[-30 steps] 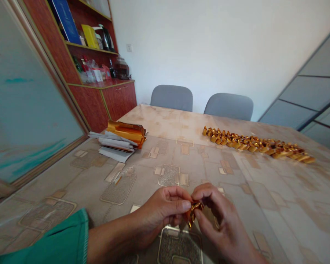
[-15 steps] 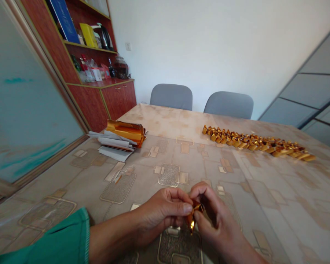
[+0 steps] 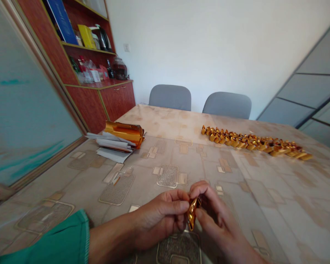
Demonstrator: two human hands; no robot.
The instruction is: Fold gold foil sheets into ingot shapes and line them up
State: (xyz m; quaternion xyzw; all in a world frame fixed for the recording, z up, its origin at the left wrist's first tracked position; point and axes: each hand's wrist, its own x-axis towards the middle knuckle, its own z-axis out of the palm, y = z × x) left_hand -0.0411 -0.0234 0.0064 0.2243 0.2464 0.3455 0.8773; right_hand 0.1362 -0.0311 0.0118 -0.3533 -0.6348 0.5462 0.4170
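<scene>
A small folded piece of shiny gold foil paper [image 3: 191, 215] is pinched between my two hands, above the near part of the table. My left hand [image 3: 163, 216] grips its left side with thumb and fingers. From the right, my right hand [image 3: 216, 212] holds the other side, thumb low and fingers curled over the top. Farther off to the right, rows of folded gold paper pieces [image 3: 253, 141] lie close together. To the left rests a stack of gold foil sheets [image 3: 125, 132], with pale grey paper sheets [image 3: 114, 146] beside and under it.
A patterned cloth covers the table [image 3: 143, 170]. Two grey chairs [image 3: 169, 97] stand behind its far edge. A red-brown cabinet [image 3: 117, 97] with shelves of household items is at the back left. A frosted glass panel [image 3: 27, 102] borders the left side.
The foil piece has turned between my fingers and shows more of its creased face. My left thumb has shifted slightly left and up. The view has moved a little.
</scene>
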